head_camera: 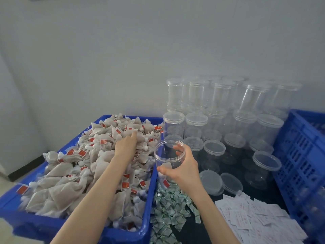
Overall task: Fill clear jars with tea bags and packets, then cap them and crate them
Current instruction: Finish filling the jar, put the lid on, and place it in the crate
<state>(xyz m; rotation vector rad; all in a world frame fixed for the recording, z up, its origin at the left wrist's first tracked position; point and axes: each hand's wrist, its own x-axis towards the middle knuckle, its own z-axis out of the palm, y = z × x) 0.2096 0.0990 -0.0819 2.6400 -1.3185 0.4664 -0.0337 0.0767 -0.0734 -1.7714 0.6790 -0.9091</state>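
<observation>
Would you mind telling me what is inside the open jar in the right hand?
The jar, gripped by the right hand, holds a few tea bags near the bottom, one with a red tag. The hand covers part of the jar, so an exact count is impossible.

the left hand reaches into the heap of tea bags piled in the blue bin, fingers buried among them. the right hand grips an open clear jar just beside the bin, a tea bag or two already inside. behind it stand capped empty jars, stacked against the wall. loose lids lie on the dark table, with small green packets and white packets. a blue crate stands at the right.
</observation>
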